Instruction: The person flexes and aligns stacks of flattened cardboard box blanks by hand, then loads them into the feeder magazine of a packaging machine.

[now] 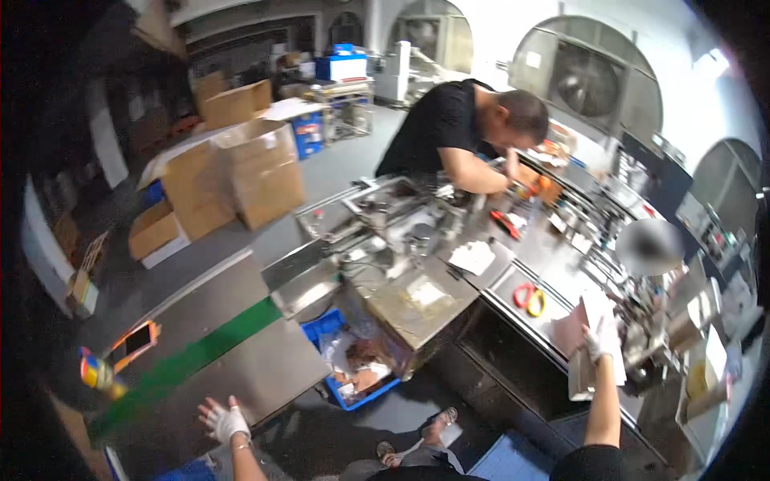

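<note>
My left hand (223,421), in a white glove that leaves the fingertips bare, is open with its fingers spread. It hovers over or near the front edge of a grey conveyor table (285,365) and holds nothing. At the right, my right hand (599,340), gloved the same way, grips the upper part of a white box (584,385) with a pinkish side. The box stands at the edge of a metal worktop; its contents are hidden. To its left lie a red ring and a yellow ring (536,303), perhaps tape rolls or scissor handles.
A green belt strip (210,345) crosses the conveyor table; a phone (138,340) lies near its far side. A blue bin (330,327) with scraps sits below. Across the bench a person (437,132) leans over the work. Cardboard boxes (261,172) stand behind.
</note>
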`<state>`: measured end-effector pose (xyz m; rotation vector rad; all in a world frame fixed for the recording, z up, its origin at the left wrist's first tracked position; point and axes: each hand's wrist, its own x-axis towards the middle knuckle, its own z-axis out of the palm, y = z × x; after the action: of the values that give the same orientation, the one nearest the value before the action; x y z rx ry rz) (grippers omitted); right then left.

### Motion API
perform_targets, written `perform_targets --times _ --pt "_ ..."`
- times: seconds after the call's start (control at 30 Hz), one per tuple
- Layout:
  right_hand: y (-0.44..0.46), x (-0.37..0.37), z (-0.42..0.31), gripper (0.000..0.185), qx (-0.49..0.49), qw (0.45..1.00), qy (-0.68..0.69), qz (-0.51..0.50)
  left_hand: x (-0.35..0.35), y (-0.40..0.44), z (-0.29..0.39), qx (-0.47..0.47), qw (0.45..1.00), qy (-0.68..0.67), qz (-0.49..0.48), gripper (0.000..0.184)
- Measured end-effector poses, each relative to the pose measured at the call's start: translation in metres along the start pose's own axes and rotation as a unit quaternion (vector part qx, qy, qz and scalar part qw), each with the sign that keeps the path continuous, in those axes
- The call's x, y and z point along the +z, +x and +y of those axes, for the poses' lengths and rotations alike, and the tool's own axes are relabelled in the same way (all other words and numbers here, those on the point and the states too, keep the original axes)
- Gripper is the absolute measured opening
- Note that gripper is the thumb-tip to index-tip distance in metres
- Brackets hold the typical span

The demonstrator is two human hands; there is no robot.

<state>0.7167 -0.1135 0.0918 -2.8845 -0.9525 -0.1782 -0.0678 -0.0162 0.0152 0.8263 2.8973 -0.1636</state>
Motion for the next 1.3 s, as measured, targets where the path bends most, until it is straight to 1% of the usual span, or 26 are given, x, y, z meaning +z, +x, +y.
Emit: perform_targets --times 0.03,0.07,0.13,0.2,0.27,0.3,0.33,0.4,0.5,0.6,0.67,0.8,0.87,0.93,1.03,1.17,1.27,1.3 --pt "-0.012 -0.015 -0.013 0.075 0.005 1.0 -0.003 0.018 0.008 0.007 0.0 -0.009 1.0 0.005 0.01 0.073" --pt "-0.009 -0.006 -0.008 0.078 0.005 1.0 -0.02 0.023 0.014 0.012 -0.001 -0.023 0.999 0.009 0.021 0.073" --pt "-0.008 -0.012 -0.011 0.083 0.025 0.998 -0.033 -0.049 0.013 0.016 0.001 -0.044 0.999 0.015 0.021 0.073" --pt "-0.01 -0.013 -0.013 0.083 0.031 0.997 -0.047 -0.057 0.016 0.017 0.002 -0.061 0.997 0.027 0.03 0.071" --pt "-0.012 -0.018 -0.017 0.079 0.034 0.996 -0.047 -0.068 0.014 0.015 0.003 -0.061 0.997 0.031 0.021 0.072" --pt "-0.013 -0.02 -0.018 0.078 0.035 0.996 -0.051 -0.067 0.018 0.015 0.003 -0.054 0.997 0.015 0.062 0.068" --pt "-0.013 -0.02 -0.019 0.078 0.035 0.996 -0.054 -0.067 0.019 0.016 0.005 -0.05 0.998 0.02 0.037 0.07" --pt "-0.017 -0.025 -0.023 0.077 0.039 0.995 -0.057 -0.066 -0.006 -0.005 0.007 -0.046 0.998 0.03 -0.009 0.073" --pt "-0.017 -0.022 -0.021 0.076 0.036 0.996 -0.058 -0.061 -0.005 -0.005 0.008 -0.051 0.998 0.044 0.001 0.072" --pt "-0.016 -0.024 -0.022 0.078 0.047 0.995 -0.046 -0.078 0.002 0.0 0.006 -0.054 0.997 0.049 0.011 0.072" --pt "-0.013 -0.018 -0.021 0.077 0.047 0.995 -0.05 -0.068 0.015 0.014 0.003 -0.053 0.997 0.043 0.019 0.072" --pt "-0.01 -0.012 -0.016 0.076 0.042 0.996 -0.051 -0.057 0.018 0.015 0.002 -0.052 0.998 0.026 0.019 0.072" --pt "-0.004 0.001 -0.008 0.077 0.03 0.998 -0.052 -0.031 0.02 0.017 0.002 -0.044 0.998 0.022 0.034 0.071" --pt "-0.007 -0.002 -0.009 0.077 0.028 0.998 -0.052 -0.019 0.01 0.005 0.002 -0.04 0.998 0.012 0.043 0.069" --pt "-0.014 -0.014 -0.015 0.074 0.029 0.999 -0.034 -0.018 0.003 -0.006 -0.006 0.021 0.994 -0.097 0.052 0.08" --pt "-0.016 -0.02 -0.018 0.07 0.024 0.999 -0.022 -0.016 -0.009 -0.017 -0.003 0.017 0.994 -0.097 0.043 0.079" --pt "-0.018 -0.012 -0.017 0.068 0.012 0.998 -0.036 0.04 -0.008 -0.017 -0.004 0.015 0.994 -0.102 0.044 0.078" --pt "-0.017 -0.013 -0.017 0.067 0.009 0.998 -0.035 0.042 -0.007 -0.016 -0.005 0.015 0.994 -0.102 0.046 0.078"
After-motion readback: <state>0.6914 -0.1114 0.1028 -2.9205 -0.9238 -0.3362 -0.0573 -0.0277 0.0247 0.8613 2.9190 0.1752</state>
